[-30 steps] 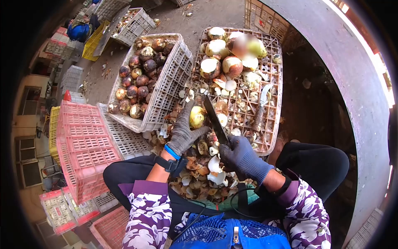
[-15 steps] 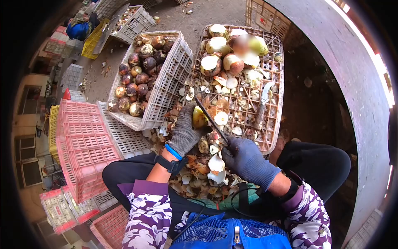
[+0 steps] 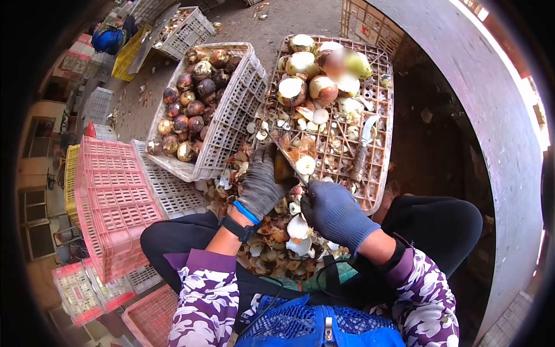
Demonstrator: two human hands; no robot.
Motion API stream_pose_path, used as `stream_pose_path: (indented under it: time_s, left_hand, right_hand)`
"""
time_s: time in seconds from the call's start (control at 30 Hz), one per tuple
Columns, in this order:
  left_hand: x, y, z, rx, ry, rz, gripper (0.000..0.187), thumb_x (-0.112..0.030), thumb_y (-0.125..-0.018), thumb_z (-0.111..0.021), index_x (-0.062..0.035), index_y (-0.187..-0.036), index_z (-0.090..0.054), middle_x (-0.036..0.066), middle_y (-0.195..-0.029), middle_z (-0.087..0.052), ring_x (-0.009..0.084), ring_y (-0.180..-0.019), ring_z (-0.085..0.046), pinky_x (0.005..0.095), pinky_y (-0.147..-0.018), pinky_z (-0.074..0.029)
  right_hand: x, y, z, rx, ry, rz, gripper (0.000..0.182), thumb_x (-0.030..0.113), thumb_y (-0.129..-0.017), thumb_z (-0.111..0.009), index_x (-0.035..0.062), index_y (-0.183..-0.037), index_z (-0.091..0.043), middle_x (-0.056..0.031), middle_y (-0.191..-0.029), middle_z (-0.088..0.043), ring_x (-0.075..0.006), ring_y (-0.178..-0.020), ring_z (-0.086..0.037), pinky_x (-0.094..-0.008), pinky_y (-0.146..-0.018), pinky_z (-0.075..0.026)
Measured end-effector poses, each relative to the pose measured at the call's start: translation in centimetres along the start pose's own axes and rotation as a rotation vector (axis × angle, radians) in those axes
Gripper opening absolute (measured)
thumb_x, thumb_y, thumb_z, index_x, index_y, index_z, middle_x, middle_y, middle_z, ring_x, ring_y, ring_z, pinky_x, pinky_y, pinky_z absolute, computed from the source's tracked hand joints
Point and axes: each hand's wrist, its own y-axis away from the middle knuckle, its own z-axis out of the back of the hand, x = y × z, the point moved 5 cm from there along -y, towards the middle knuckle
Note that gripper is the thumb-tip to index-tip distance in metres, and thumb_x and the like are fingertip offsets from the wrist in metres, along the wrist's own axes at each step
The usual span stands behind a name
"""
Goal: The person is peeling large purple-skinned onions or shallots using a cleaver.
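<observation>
My left hand [image 3: 261, 182], in a grey glove, is closed around a round yellowish fruit [image 3: 283, 169] that is mostly hidden by the fingers. My right hand [image 3: 332, 213], in a dark blue glove, grips the handle of a long dark knife [image 3: 287, 159]. The blade slants up and left across the fruit. Both hands hover over a heap of cut peels [image 3: 283, 246] between my knees. Just beyond lies a flat crate [image 3: 378, 168] with peeled pale fruits [image 3: 312, 72] at its far end and scraps over its grid.
A white basket [image 3: 234, 124] of dark unpeeled fruits [image 3: 188, 110] leans at the left. A pink crate [image 3: 113, 202] and more stacked crates stand further left. A second knife [image 3: 363, 144] rests on the flat crate. A curved concrete wall [image 3: 491, 127] rises on the right.
My left hand has turned the fruit so less of it shows. The knife has swung from steep to a lower slant across the fruit, and my right hand moved slightly left.
</observation>
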Motion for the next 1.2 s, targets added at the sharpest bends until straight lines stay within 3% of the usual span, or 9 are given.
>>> stream_pose_path:
  time_s: [0.23, 0.47, 0.7, 0.8, 0.83, 0.93, 0.97, 1.1, 1.2]
  left_hand:
    - [-0.6, 1.5, 0.9, -0.159, -0.312, -0.081, 0.084, -0.029, -0.064, -0.079, 0.0035, -0.13, -0.038, 0.025, -0.126, -0.044, 0.0423, -0.121, -0.039, 0.0479, -0.107, -0.03]
    - [-0.9, 2.0, 1.1, -0.177, -0.226, -0.089, 0.084, -0.016, -0.062, -0.082, 0.0024, -0.131, -0.039, 0.025, -0.128, -0.045, 0.039, -0.118, -0.047, 0.0431, -0.103, -0.038]
    - [0.2, 1.4, 4.4, -0.14, 0.475, 0.005, 0.074, -0.021, -0.064, -0.085, -0.0037, -0.125, -0.046, 0.01, -0.115, -0.055, 0.0196, -0.106, -0.054, 0.0339, -0.093, -0.046]
    - [-0.9, 1.5, 6.8, -0.124, 0.772, -0.016, 0.068, -0.014, -0.067, -0.082, -0.005, -0.126, -0.049, 0.008, -0.117, -0.055, 0.0185, -0.106, -0.054, 0.0341, -0.094, -0.046]
    - [-1.2, 1.7, 7.3, -0.131, 0.89, 0.041, 0.07, -0.017, -0.067, -0.082, -0.0042, -0.127, -0.047, 0.009, -0.118, -0.054, 0.0197, -0.107, -0.054, 0.0349, -0.095, -0.046]
    - [-1.7, 1.8, 8.6, -0.144, 1.197, 0.117, 0.071, -0.021, -0.071, -0.078, -0.0034, -0.131, -0.045, 0.01, -0.121, -0.052, 0.0222, -0.11, -0.053, 0.0375, -0.098, -0.045]
    - [-1.9, 1.7, 9.1, -0.14, 1.267, 0.083, 0.068, -0.018, -0.073, -0.077, -0.0043, -0.131, -0.045, 0.01, -0.121, -0.053, 0.0222, -0.111, -0.053, 0.0384, -0.099, -0.045]
    - [-0.9, 1.4, 9.3, -0.126, 1.413, 0.071, 0.069, -0.02, -0.075, -0.076, -0.0042, -0.133, -0.044, 0.01, -0.125, -0.051, 0.0235, -0.115, -0.051, 0.0411, -0.1, -0.044]
    - [-1.3, 1.2, 9.0, -0.1, 1.41, 0.057, 0.063, -0.018, -0.077, -0.074, -0.0018, -0.131, -0.045, 0.01, -0.124, -0.053, 0.0232, -0.113, -0.052, 0.0404, -0.1, -0.044]
  right_hand:
    - [-1.0, -2.8, -2.0, -0.013, 0.053, -0.025, 0.026, 0.022, -0.084, -0.056, -0.0046, -0.082, -0.056, -0.0264, -0.078, -0.06, -0.0427, -0.078, -0.06, -0.0501, -0.073, -0.047]
    - [-1.1, -3.9, -3.1, 0.015, 0.095, -0.083, 0.023, 0.018, -0.083, -0.054, -0.0034, -0.088, -0.061, -0.0253, -0.089, -0.064, -0.04, -0.085, -0.063, -0.0469, -0.077, -0.05]
    - [-2.7, -3.9, -2.6, -0.038, -0.006, -0.071, 0.027, 0.021, -0.08, -0.057, -0.004, -0.087, -0.06, -0.027, -0.086, -0.062, -0.0416, -0.085, -0.061, -0.0469, -0.079, -0.048]
    - [-3.4, -3.4, -2.2, -0.026, -0.154, -0.127, 0.029, 0.022, -0.079, -0.058, -0.0056, -0.089, -0.06, -0.0277, -0.084, -0.061, -0.0433, -0.086, -0.059, -0.0475, -0.079, -0.047]
    - [-3.9, -3.2, -2.6, 0.024, -0.269, -0.209, 0.027, 0.021, -0.081, -0.059, -0.0047, -0.088, -0.06, -0.0221, -0.074, -0.062, -0.0351, -0.07, -0.063, -0.0432, -0.068, -0.05]
    - [-2.8, -2.2, -2.3, 0.033, -0.784, -0.272, 0.02, 0.019, -0.086, -0.06, -0.001, -0.088, -0.06, -0.0093, -0.065, -0.06, -0.0178, -0.054, -0.058, -0.0335, -0.052, -0.048]
    - [-1.7, -1.6, -1.2, 0.005, -0.915, -0.217, 0.015, 0.017, -0.091, -0.058, 0.0016, -0.089, -0.059, 0.0006, -0.065, -0.055, -0.0055, -0.052, -0.05, -0.0239, -0.045, -0.042]
    - [1.5, 0.8, 2.4, -0.072, -0.988, -0.051, 0.018, 0.018, -0.094, -0.055, 0.0013, -0.095, -0.058, 0.0031, -0.064, -0.053, -0.0051, -0.053, -0.049, -0.023, -0.048, -0.043]
    - [1.4, 1.7, 1.5, 0.082, -0.938, -0.056, 0.022, 0.022, -0.094, -0.056, 0.0019, -0.104, -0.059, 0.0018, -0.068, -0.055, -0.0048, -0.053, -0.049, -0.0227, -0.048, -0.043]
